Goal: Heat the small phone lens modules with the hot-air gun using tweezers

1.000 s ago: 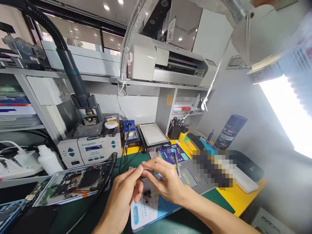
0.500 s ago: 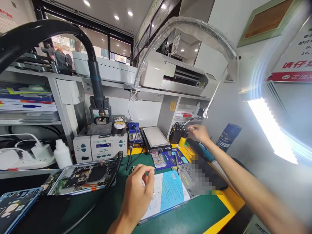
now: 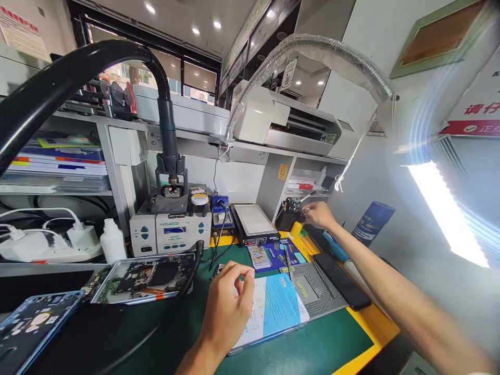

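Note:
My left hand is at the near edge of a white-and-blue flat box on the green mat. Its thumb and forefinger curl together in a pinch; anything between them is too small or hidden to name. My right arm reaches far out to the right. At its end my right hand is closed beside a black tool holder with several tools standing in it, above a yellow bottle. What the right fingers grip, if anything, I cannot make out.
A hot-air rework station stands behind, its hose crossing the mat. Opened phones and a tray of boards lie left. A metal plate, tweezers and a black phone lie right. A bright lamp hangs right.
The view has shifted slightly, so the bench appears further right. The tweezers-like tool and black phone at right now show clearly. Both hands keep nearly the same pose and place.

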